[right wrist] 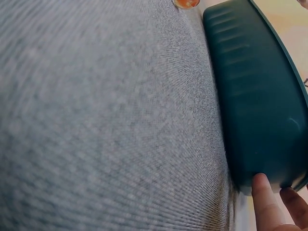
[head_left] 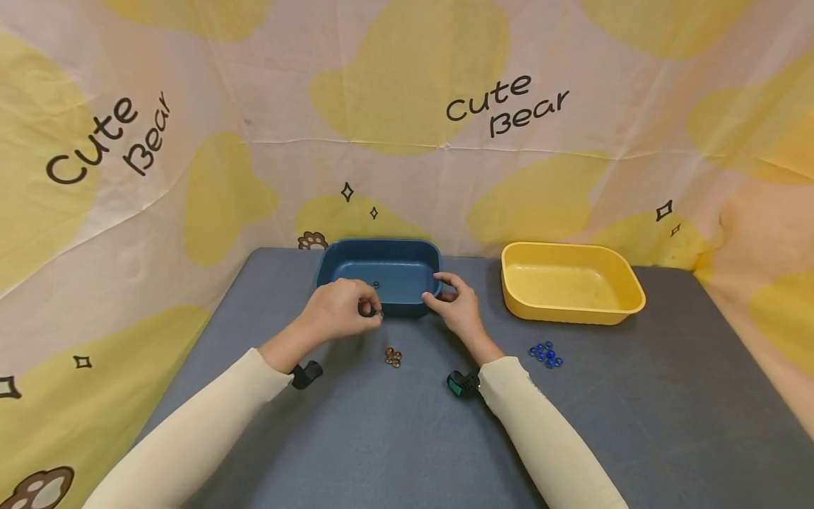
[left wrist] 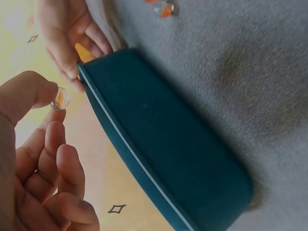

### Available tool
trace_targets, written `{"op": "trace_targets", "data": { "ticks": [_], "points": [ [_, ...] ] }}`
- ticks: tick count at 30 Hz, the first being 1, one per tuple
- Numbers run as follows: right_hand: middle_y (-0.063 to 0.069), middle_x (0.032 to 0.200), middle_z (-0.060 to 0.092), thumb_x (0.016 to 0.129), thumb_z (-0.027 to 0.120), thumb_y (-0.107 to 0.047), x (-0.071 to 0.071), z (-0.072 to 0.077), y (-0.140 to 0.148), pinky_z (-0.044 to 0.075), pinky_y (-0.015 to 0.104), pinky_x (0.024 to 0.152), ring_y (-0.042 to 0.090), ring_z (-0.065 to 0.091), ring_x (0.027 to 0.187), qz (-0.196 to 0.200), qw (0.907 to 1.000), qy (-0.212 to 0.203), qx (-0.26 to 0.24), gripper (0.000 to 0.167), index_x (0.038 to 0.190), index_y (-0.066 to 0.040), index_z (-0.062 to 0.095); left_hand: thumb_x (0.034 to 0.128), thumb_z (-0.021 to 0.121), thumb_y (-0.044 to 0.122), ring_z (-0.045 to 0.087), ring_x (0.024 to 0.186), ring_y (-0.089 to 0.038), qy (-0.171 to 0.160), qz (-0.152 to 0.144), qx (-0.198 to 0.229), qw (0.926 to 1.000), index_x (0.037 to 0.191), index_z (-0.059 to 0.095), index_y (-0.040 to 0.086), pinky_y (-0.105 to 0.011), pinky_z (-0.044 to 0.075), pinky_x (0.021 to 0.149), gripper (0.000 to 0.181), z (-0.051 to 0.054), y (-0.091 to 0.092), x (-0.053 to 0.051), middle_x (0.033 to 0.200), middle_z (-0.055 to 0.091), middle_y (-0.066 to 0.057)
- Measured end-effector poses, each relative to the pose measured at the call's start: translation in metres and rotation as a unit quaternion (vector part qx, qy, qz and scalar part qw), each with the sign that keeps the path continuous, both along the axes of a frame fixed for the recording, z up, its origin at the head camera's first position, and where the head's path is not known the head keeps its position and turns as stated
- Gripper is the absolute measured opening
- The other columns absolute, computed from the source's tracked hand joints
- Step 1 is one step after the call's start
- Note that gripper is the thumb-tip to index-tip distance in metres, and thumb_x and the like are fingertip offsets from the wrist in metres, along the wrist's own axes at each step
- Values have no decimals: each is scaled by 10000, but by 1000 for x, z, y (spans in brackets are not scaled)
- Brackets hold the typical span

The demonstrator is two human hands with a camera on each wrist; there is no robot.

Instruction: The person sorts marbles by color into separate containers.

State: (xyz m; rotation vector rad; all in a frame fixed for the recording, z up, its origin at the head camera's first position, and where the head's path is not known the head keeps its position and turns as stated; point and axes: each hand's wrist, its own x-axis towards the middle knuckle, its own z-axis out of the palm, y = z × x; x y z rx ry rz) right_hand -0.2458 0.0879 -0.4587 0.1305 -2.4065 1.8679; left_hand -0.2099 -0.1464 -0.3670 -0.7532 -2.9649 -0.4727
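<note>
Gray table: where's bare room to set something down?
Bare on the gray table: right of the yellow bin and blue marbles; in the foreground, between the sleeves. Crowded: the near side of the blue bin, with the left hand, right hand and brown marbles.

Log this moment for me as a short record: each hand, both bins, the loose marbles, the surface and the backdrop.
Left hand: pinches a clear marble with orange inside, apart from the blue bin
Right hand: touches the right end of the blue bin
Blue bin contents: one small marble visible
Yellow bin: right of the blue bin, untouched
Loose marbles: amber-brown cluster before the blue bin; blue cluster before the yellow bin
Surface: grey table
Backdrop: patterned cloth reading "Cute Bear"
</note>
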Motion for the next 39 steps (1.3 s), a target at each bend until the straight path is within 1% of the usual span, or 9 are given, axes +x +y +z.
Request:
{"op": "trace_targets", "data": {
  "ticks": [4, 9, 15, 19, 23, 28, 33, 39],
  "points": [
    [124, 1353, 563, 838, 742, -171, -1, -1, 1, 482, 217, 622, 271, 688, 981, -9, 10000, -8, -13, 488, 1283, -54, 580, 794, 719, 309, 525, 633, -39, -28, 35, 30, 10000, 815, 701, 264, -239, 419, 534, 53, 1, 2, -12, 737, 610, 130],
    [118, 1350, 564, 840, 740, -176, -2, -2, 2, 483, 218, 630, 264, 688, 983, -25, 10000, -23, 7, 489, 1285, -58, 578, 811, 711, 328, 557, 689, -55, -169, 52, -10, 9998, 845, 708, 280, -255, 447, 580, 59, 2, 7, -28, 791, 638, 124],
    [113, 1349, 565, 842, 738, -175, -3, -3, 4, 492, 226, 641, 272, 684, 995, -31, 10000, -51, -32, 488, 1289, -62, 577, 810, 708, 332, 575, 729, -77, -239, 142, 0, 9996, 840, 725, 276, -272, 469, 608, 66, -2, 14, -48, 839, 652, 99],
    [112, 1341, 571, 837, 746, -184, -3, -3, 4, 488, 234, 631, 273, 687, 976, -79, 10000, -49, 16, 487, 1279, -61, 585, 805, 698, 339, 578, 749, -90, -336, 216, -34, 9992, 852, 733, 278, -283, 478, 626, 85, -8, 17, -61, 868, 654, 75],
    [116, 1339, 577, 834, 749, -186, -2, -2, 3, 488, 236, 632, 272, 687, 979, -94, 9999, -46, 42, 487, 1276, -60, 589, 805, 688, 336, 593, 788, -105, -503, 305, -107, 9982, 870, 733, 282, -306, 496, 654, 96, -16, 17, -72, 902, 659, 66],
    [112, 1329, 590, 833, 750, -186, -2, -1, 1, 487, 234, 634, 270, 690, 978, -106, 9999, -17, 54, 486, 1276, -63, 590, 826, 695, 340, 622, 863, -139, -656, 423, -159, 9968, 904, 739, 254, -355, 523, 727, 124, -25, 16, -86, 966, 679, 35],
    [123, 1330, 586, 835, 748, -172, -2, -2, 0, 487, 228, 629, 272, 691, 970, -83, 9999, -9, 67, 483, 1277, -60, 587, 840, 704, 339, 618, 924, -171, -801, 546, -284, 9949, 916, 736, 231, -388, 526, 795, 135, -33, 16, -95, 1009, 657, 6],
    [134, 1332, 585, 839, 741, -162, -2, -3, -1, 487, 222, 627, 277, 692, 958, -73, 9999, 4, 94, 478, 1279, -61, 586, 848, 703, 336, 609, 961, -191, -942, 604, -387, 9930, 928, 730, 226, -404, 520, 830, 138, -42, 14, -104, 1038, 644, -9]
  ]
}}
